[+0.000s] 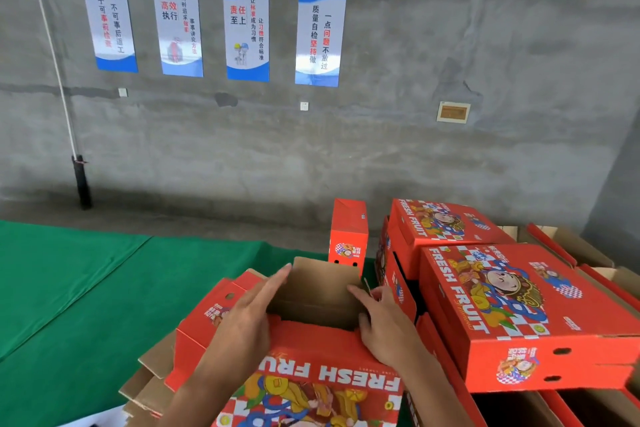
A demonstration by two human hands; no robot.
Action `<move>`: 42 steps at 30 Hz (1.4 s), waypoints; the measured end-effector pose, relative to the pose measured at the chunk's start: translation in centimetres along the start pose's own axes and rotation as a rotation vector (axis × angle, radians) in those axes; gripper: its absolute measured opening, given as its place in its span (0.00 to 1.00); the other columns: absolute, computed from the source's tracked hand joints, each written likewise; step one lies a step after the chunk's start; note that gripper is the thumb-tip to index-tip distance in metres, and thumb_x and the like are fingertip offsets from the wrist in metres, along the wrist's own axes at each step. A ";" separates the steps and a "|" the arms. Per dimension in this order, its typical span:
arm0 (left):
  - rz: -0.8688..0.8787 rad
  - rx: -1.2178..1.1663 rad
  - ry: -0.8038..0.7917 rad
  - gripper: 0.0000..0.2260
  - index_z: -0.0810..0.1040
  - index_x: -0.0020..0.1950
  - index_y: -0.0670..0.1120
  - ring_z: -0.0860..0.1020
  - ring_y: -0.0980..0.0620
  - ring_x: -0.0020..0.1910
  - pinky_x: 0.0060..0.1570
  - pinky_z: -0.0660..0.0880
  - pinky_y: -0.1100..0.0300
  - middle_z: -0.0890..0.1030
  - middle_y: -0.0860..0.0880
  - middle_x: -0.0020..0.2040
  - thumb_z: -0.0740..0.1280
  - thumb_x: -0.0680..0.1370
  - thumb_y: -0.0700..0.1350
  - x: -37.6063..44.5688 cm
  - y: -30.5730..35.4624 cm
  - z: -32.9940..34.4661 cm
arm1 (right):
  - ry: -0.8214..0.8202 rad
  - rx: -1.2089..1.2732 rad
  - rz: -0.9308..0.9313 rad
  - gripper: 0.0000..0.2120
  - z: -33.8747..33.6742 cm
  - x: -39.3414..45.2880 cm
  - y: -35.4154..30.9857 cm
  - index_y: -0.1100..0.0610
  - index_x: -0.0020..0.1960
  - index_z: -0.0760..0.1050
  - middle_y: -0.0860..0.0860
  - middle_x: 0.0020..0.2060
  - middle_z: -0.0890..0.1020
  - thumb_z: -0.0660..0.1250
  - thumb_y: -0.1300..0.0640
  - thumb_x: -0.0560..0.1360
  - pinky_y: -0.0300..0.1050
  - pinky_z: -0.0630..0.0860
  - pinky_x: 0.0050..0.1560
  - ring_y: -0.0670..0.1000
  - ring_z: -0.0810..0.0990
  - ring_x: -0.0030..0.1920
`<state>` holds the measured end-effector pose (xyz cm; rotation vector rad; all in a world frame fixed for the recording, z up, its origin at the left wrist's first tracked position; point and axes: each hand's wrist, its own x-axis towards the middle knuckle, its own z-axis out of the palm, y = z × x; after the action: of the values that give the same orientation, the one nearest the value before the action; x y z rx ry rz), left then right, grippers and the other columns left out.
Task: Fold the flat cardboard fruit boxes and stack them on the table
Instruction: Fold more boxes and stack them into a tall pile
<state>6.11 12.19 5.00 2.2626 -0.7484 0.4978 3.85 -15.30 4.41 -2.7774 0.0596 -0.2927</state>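
**Hands working a brown flap on a red fruit box**

Head view: cardboard fills the lower centre of the frame, where a red printed fruit box with "FRESH FRUIT" lettering (pixel 311 371) lies on top of a pile of flat brown-and-red cardboard blanks (pixel 152 381) on the green-covered counter (pixel 86 288). A plain brown cardboard flap (pixel 322 288) stands up at the far end of this box. The left hand (pixel 249 315) rests on the box's left side with its fingers straight, the fingertips lying along the flap's left edge. The right hand (pixel 384 322) lies on the flap's right edge, fingers extended and lightly bent against the cardboard; whether the thumb hooks behind it cannot be told.

At the right of the frame, a stack of folded red fruit boxes (pixel 526 315) sits just beside the right hand, with a second folded stack (pixel 443 222) behind it. A narrow red box standing on end (pixel 348 236) is at centre, beyond the flap. In the upper left, four blue-and-white posters with Chinese text (pixel 214 28) hang on the grey concrete wall (pixel 485 62).
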 end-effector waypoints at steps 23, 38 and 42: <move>-0.281 0.183 -0.534 0.45 0.33 0.79 0.68 0.44 0.39 0.83 0.77 0.54 0.32 0.42 0.57 0.84 0.61 0.78 0.40 1.5 0.3 3.1 | -0.196 0.795 0.237 0.28 3.4 -3.9 4.6 0.36 0.67 0.72 0.31 0.56 0.81 0.75 0.62 0.76 0.24 0.72 0.48 0.35 0.78 0.61; -0.439 0.475 -0.614 0.44 0.59 0.80 0.57 0.75 0.40 0.69 0.63 0.76 0.44 0.61 0.48 0.78 0.73 0.70 0.69 1.9 1.1 4.0 | -0.254 0.413 0.216 0.42 4.2 -4.2 3.1 0.41 0.72 0.71 0.47 0.66 0.75 0.77 0.28 0.62 0.49 0.72 0.68 0.48 0.73 0.66; -0.444 0.624 -0.584 0.40 0.61 0.80 0.54 0.72 0.37 0.71 0.64 0.74 0.42 0.60 0.44 0.79 0.55 0.75 0.77 2.1 1.3 4.7 | -0.245 0.446 0.247 0.39 3.3 -4.6 2.4 0.46 0.69 0.74 0.45 0.63 0.77 0.70 0.24 0.67 0.49 0.74 0.65 0.46 0.76 0.63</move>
<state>7.52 7.30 3.49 3.1065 -0.3411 -0.1956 0.03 -16.14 -0.32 -2.3105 0.2432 0.0908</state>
